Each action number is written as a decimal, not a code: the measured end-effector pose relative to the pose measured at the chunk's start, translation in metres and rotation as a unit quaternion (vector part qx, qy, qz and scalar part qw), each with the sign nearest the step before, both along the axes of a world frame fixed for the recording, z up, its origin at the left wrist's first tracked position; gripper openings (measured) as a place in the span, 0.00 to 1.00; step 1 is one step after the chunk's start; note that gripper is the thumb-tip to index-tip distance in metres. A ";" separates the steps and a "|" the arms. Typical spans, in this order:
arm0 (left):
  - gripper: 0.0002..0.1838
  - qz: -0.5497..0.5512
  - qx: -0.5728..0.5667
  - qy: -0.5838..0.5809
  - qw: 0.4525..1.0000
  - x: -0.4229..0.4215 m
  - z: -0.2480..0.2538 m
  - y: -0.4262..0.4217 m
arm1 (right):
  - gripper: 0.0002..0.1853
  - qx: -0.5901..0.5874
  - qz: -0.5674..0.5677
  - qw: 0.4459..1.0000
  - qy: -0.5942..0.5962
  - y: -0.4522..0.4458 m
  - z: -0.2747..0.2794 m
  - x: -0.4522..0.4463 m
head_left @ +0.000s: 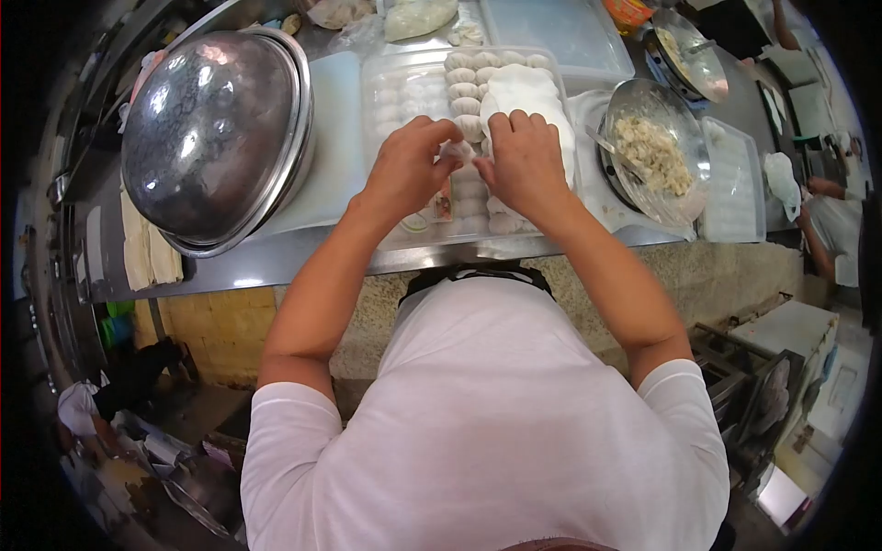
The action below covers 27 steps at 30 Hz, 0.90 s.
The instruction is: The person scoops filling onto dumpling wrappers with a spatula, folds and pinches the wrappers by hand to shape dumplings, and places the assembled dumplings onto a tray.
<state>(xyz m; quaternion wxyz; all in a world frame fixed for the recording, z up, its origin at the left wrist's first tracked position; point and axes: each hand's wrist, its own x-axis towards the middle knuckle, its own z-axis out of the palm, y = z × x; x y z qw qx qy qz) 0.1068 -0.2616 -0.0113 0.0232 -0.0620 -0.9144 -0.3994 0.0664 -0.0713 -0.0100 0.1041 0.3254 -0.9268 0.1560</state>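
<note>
My left hand is closed in a pinch on a small, thin white dough wrapper. Its filling, if any, cannot be made out. My right hand is beside it, fingers curled over a white cloth and thumb tip close to the wrapper; what its fingers grip is hidden. Under both hands is a clear plastic tray. Rows of round, pale dumplings fill its middle, and the cloth covers those on the right. To the right, a metal bowl holds a pale chopped filling.
A large domed metal lid covers a pan at left, next to a white board. Another clear container stands at far right. Behind are a bluish plastic lid and a second bowl. Other people are at both sides.
</note>
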 end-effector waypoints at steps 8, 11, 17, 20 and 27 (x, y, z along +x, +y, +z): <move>0.15 -0.022 0.016 0.050 0.998 -0.014 -0.026 0.013 | 0.11 0.008 -0.057 0.997 -0.042 0.011 0.003 -0.002; 0.15 -0.010 0.011 0.073 0.997 -0.012 -0.028 0.016 | 0.09 -0.056 -0.045 0.994 -0.079 0.019 -0.001 -0.006; 0.19 -0.015 -0.033 0.103 0.994 -0.012 -0.032 0.021 | 0.10 -0.198 -0.112 0.953 -0.200 0.063 0.015 -0.035; 0.22 -0.002 -0.059 0.090 0.994 -0.014 -0.028 0.025 | 0.07 -0.197 -0.103 0.955 -0.194 0.081 0.014 -0.046; 0.22 0.057 -0.022 0.038 0.997 -0.002 0.000 0.023 | 0.12 -0.097 0.055 0.990 -0.082 0.071 0.012 -0.030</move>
